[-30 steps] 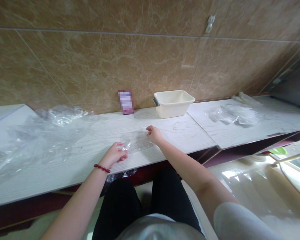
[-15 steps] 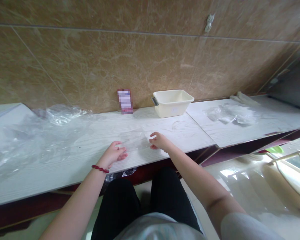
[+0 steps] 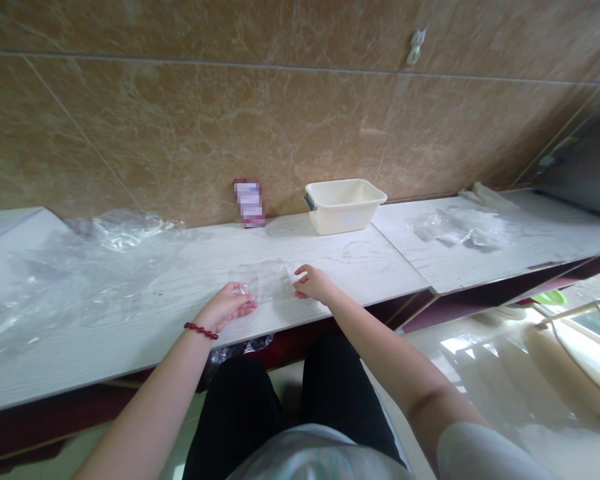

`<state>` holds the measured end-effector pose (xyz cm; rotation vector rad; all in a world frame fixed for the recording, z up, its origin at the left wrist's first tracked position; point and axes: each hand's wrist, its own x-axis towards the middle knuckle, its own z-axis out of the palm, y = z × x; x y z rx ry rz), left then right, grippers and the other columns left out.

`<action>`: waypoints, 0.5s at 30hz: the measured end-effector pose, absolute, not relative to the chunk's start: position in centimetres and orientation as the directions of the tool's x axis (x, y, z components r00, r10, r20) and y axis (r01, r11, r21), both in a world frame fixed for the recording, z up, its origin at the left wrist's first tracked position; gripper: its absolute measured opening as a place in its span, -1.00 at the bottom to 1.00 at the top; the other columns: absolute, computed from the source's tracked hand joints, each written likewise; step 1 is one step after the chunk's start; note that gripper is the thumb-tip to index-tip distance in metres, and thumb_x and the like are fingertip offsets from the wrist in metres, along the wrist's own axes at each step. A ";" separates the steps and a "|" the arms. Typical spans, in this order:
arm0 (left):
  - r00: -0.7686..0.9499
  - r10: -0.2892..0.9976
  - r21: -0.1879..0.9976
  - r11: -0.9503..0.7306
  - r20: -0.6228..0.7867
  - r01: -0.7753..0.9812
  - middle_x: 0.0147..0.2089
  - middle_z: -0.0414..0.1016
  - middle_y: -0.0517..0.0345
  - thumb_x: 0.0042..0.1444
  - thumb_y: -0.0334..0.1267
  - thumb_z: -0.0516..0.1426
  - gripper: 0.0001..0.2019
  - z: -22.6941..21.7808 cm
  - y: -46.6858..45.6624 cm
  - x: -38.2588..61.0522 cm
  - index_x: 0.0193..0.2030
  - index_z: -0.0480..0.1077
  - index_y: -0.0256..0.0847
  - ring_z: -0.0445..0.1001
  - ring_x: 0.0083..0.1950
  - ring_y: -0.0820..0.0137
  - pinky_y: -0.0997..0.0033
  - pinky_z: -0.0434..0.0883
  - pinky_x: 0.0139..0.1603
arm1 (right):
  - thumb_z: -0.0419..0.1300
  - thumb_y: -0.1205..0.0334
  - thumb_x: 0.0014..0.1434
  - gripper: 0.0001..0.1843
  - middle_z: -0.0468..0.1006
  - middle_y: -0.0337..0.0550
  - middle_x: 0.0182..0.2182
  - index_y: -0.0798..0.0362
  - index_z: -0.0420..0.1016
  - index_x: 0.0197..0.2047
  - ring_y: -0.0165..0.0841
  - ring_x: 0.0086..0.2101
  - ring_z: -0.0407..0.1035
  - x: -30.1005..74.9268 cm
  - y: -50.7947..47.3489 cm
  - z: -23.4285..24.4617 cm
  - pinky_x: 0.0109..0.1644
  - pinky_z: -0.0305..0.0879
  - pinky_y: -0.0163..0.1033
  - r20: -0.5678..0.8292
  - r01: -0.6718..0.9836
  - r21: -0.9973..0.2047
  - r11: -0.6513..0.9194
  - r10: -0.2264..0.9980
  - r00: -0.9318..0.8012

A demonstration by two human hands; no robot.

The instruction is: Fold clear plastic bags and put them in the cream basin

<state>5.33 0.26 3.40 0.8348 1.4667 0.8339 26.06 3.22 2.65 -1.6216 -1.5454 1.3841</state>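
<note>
A flat, clear plastic bag (image 3: 263, 280) lies on the white wood-grain counter (image 3: 330, 267) just in front of me. My left hand (image 3: 225, 307), with a red bead bracelet (image 3: 201, 331) on its wrist, pinches the bag's near left corner between thumb and fingers. My right hand (image 3: 313, 283) is at the bag's right edge, its fingertips pinched on the plastic. The bag stretches between both hands and stays low on the counter.
Crumpled clear plastic sheets (image 3: 80, 267) cover the counter's left part, and more (image 3: 460, 227) lie to the right. A cream plastic tub (image 3: 343, 207) and a blurred card (image 3: 249, 203) stand against the tiled wall. My dark-trousered knees lie below the counter edge.
My right hand has moved down and left along the bag's edge, and the bag lies flatter and slightly further left. My view has shifted slightly.
</note>
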 end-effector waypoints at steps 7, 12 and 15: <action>-0.074 0.854 0.850 0.520 -0.515 0.087 -0.34 0.42 0.02 -0.14 -0.39 0.18 -0.52 3.2 0.6 5.2 -0.07 0.08 -0.25 0.46 -0.45 0.43 0.54 0.37 -0.50 | 0.03 0.26 0.03 -0.76 0.43 -0.08 -0.31 0.08 0.29 -0.18 -0.37 -0.31 0.32 24.9 3.1 2.8 -0.22 0.21 -0.28 0.122 0.798 -0.564 0.210 0.978 -0.170; -0.141 0.868 0.857 0.495 -0.477 0.148 -0.27 0.41 0.03 -0.14 -0.33 0.16 -0.52 2.6 0.7 5.5 -0.06 0.09 -0.22 0.43 -0.53 0.48 0.63 0.23 -0.66 | -0.05 0.19 0.10 -0.65 0.31 0.04 -0.09 0.15 0.26 -0.06 -0.29 -0.02 0.12 21.6 3.0 1.8 0.05 0.02 -0.18 0.271 0.803 -0.405 0.438 0.896 -0.352; -0.168 0.876 0.867 0.476 -0.452 0.149 -0.24 0.40 0.01 -0.16 -0.32 0.16 -0.48 2.5 0.6 5.3 -0.03 0.07 -0.21 0.43 -0.53 0.48 0.62 0.21 -0.66 | -0.08 0.08 0.11 -0.52 0.11 0.09 0.08 0.16 0.17 0.05 -0.17 0.11 -0.11 20.2 3.3 0.5 0.12 -0.14 -0.04 0.239 0.830 -0.373 0.415 0.907 -0.347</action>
